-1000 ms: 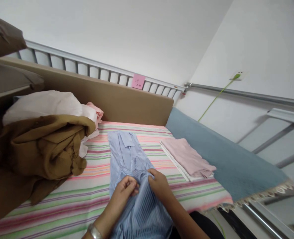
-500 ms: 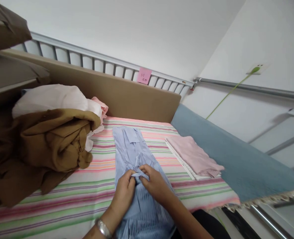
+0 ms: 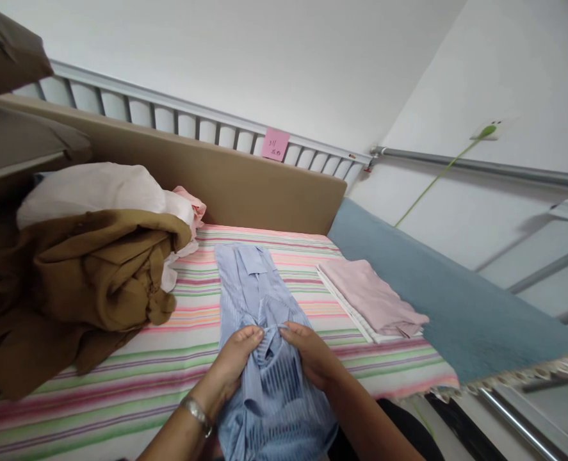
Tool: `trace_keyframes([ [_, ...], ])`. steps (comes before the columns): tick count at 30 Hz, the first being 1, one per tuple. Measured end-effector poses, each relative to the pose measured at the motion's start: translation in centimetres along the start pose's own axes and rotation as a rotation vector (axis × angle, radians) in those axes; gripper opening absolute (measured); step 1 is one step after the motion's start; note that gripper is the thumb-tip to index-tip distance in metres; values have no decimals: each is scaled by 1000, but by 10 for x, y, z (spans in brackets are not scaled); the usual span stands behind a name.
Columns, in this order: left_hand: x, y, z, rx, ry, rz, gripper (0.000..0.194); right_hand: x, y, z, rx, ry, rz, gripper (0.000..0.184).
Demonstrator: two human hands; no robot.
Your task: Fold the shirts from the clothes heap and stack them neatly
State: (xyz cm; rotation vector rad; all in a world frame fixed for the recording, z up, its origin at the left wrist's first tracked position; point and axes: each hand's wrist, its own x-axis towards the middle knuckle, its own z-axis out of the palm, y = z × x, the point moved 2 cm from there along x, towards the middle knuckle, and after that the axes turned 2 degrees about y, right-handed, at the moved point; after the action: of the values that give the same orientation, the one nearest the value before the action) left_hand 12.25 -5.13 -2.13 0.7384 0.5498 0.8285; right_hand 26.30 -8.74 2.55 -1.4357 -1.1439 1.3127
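Observation:
A light blue striped shirt (image 3: 252,288) lies lengthwise on the striped bedsheet (image 3: 120,378), collar toward the headboard. My left hand (image 3: 233,362) pinches the shirt's bunched fabric near its middle, fingers closed. My right hand (image 3: 312,355) grips the same fold from the right, thumb and fingers pressed on the cloth. A metal bracelet (image 3: 194,413) sits on my left wrist. The shirt's lower part hangs over the near edge of the bed.
A heap of brown cloth (image 3: 72,288) with white and pink garments on top fills the left. Folded pink and white clothes (image 3: 370,298) lie to the right, beside a grey-blue blanket (image 3: 447,307). A tan headboard (image 3: 226,186) and metal rail stand behind.
Both hands stayed at the shirt's middle, working the bunched fabric; they have spread slightly apart and the fold between them has been pulled wider.

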Motion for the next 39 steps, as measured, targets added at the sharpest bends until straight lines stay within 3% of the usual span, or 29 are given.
trace_keyframes([
  [3, 2, 1, -1, -41, 23, -18, 32, 0, 5, 8, 284, -157, 161, 36],
  [7, 4, 3, -1, 61, 40, -7, 30, 10, 8, 9, 468, -213, 289, 45],
  [11, -1, 0, 2, 208, 63, -79, 24, 20, 5, 1, 531, -106, 150, 32],
  [13, -4, -3, 5, 204, 63, -137, 23, 19, 3, -1, 545, -116, 56, 32],
  [16, -7, -4, 10, 40, 7, -203, 27, 13, -1, -2, 549, -208, -15, 43],
  [18, -5, -1, 9, -127, 9, -171, 29, 9, -4, -5, 514, -229, -30, 48],
  [22, 0, 10, 2, -396, 112, -114, 31, 7, -3, -20, 470, -140, 0, 52],
  [27, -1, 19, -1, -540, 146, -114, 28, 11, 18, -22, 502, -121, 40, 49],
  [29, -2, 18, -2, -572, 154, -99, 26, 15, 31, -19, 450, -121, 47, 46],
  [32, -2, 17, -2, -600, 132, -88, 29, 20, 39, -19, 179, -44, 23, 41],
  [36, -2, 18, -1, -625, 101, -84, 37, 16, 13, -30, -253, 279, -278, 22],
  [39, 0, 17, 0, -616, 69, -89, 39, 11, -8, -29, -420, 286, -433, 24],
])
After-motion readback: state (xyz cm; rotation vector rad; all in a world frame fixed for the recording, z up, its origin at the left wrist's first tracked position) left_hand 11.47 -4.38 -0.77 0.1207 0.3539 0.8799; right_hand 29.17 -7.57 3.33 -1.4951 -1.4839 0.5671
